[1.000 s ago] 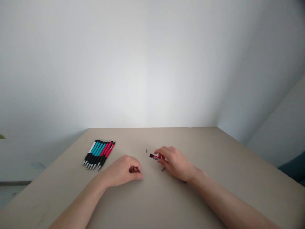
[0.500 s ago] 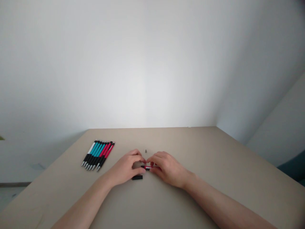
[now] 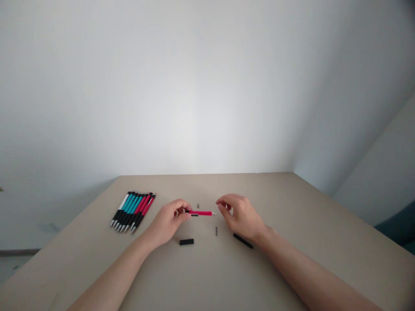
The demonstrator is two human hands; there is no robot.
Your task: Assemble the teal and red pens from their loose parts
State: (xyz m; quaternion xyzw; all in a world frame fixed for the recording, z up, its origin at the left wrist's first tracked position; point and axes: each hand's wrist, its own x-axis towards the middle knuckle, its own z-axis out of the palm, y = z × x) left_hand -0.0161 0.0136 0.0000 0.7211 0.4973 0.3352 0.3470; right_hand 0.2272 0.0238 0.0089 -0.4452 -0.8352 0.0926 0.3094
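Observation:
My left hand (image 3: 170, 219) pinches a red pen barrel (image 3: 204, 213) by its black end. The barrel points right, with a pale narrow tip (image 3: 214, 214) showing at its far end. Just beyond that tip, my right hand (image 3: 241, 216) has bent fingers, thumb and index slightly apart, and nothing visible between them. A small grey spring-like piece (image 3: 216, 231) lies on the table between the hands. Nearer me is a short black tube (image 3: 186, 242). Under the right wrist rests a longer thin black piece (image 3: 243, 241), partly beside the forearm. A tiny metallic cone (image 3: 198, 205) stands behind the barrel.
Several pens with white, teal and red barrels (image 3: 132, 211) lie side by side at the left of the beige table (image 3: 181, 280). A pale wall (image 3: 197, 108) rises behind the table's back edge. Something dark teal (image 3: 395, 224) shows at the far right.
My hands have moved apart, the right one going right and slightly away. The red barrel now shows in my left hand alone. The grey piece and longer black piece have come into view.

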